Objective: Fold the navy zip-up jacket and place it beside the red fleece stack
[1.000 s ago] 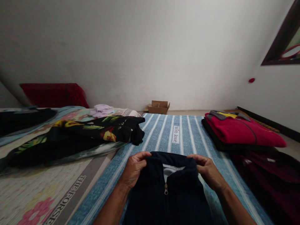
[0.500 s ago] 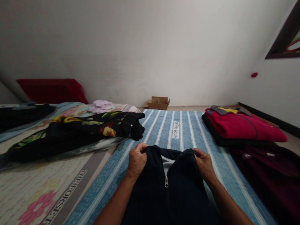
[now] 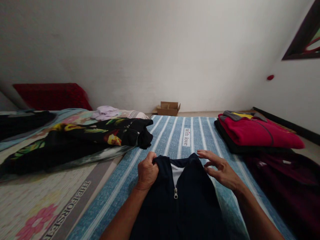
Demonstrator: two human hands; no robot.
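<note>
Dark navy jacket (image 3: 186,200), zip-fronted, lies flat on the blue striped sheet (image 3: 175,136), collar away from the wearer of the camera, zip pull (image 3: 175,193) just below the open neck where a pale lining shows. Left hand (image 3: 147,171): closed, fingers pinching the jacket's left collar corner. Right hand (image 3: 220,168): open, fingers spread and nearly straight, poised at the right collar edge; whether the fingertips touch the cloth cannot be told. Beyond the jacket, on the same sheet, a small white label (image 3: 186,137) reading "With love". Right of the jacket, a folded red garment (image 3: 257,135) with grey and yellow trim, stacked on a black one; nearer on that side, a dark maroon garment (image 3: 287,186) spread loose. Left of the jacket, a black garment with leaf print (image 3: 82,140) lies rumpled across a floral sheet (image 3: 37,206); behind it a pale lilac cloth (image 3: 106,112) and a red pillow (image 3: 50,96). Far beyond the jacket, against the white wall, an open cardboard box (image 3: 168,108).
</note>
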